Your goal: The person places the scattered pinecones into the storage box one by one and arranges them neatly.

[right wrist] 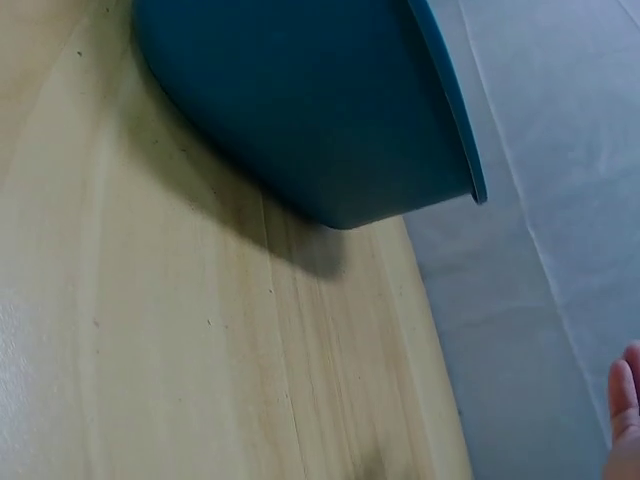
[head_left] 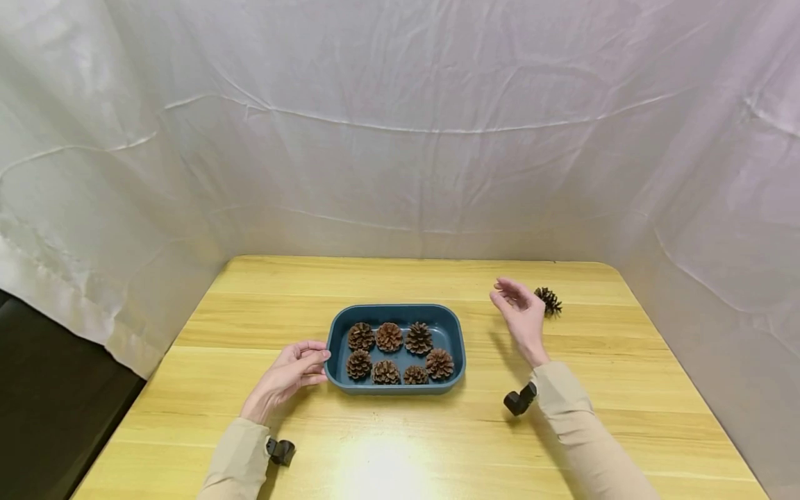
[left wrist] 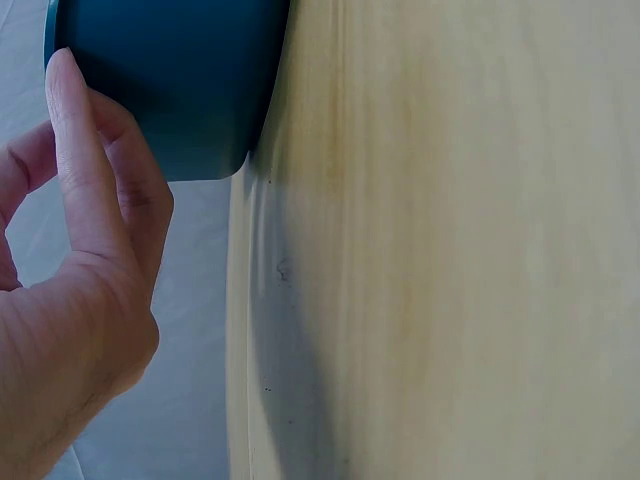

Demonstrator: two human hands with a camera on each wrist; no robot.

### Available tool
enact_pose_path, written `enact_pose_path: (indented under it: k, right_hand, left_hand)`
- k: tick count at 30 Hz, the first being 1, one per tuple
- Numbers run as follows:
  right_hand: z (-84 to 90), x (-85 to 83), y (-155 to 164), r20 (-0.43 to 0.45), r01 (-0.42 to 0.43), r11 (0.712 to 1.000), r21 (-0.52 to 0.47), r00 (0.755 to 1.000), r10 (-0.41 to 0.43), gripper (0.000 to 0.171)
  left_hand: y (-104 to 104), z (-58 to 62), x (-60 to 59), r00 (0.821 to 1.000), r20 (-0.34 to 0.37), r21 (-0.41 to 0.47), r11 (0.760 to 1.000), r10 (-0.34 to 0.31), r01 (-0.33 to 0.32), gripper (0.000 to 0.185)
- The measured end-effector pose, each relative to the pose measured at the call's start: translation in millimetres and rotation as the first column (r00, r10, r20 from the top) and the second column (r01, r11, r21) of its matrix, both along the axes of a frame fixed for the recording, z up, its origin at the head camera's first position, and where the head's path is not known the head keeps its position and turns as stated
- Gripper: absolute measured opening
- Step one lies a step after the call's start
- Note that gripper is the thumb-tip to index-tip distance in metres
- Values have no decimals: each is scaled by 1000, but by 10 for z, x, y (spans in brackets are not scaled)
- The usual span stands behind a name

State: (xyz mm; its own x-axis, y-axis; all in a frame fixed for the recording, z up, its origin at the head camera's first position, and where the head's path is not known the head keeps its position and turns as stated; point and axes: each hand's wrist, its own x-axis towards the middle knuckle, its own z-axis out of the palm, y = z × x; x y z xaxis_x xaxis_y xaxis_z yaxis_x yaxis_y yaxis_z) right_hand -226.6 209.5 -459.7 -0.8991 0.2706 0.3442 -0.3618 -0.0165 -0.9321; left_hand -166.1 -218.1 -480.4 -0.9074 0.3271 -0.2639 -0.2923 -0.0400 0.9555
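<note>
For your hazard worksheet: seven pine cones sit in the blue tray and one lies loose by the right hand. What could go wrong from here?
The loose pine cone could roll away if the open right hand knocks it. The left hand only touches the tray wall, so a bump might slide it.

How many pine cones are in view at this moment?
8. Seven pine cones sit in the blue tray, three in the far row and four in the near row. One loose pine cone lies on the table beside the right hand. None looks hidden.
</note>
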Motion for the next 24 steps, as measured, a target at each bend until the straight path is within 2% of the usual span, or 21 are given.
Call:
enact_pose_path:
  k: [6, 15, 24]
  right_hand:
    - [-20, -27, 83, -41, 84, 994, -68, 995, -87, 37]
    - [-88, -90, 259, 15, 180, 976, -121, 984, -180, 37]
    - [-88, -106, 390, 74, 288, 947, -142, 957, -280, 31]
  left_hand:
    - [-6, -1, -1, 1000, -6, 0, 1000, -6, 6, 31]
    - [0, -8, -2, 1000, -1, -8, 1000, 11, -11, 26]
    - [-9, -5, 3, 1000, -6, 11, 1000, -8, 8, 32]
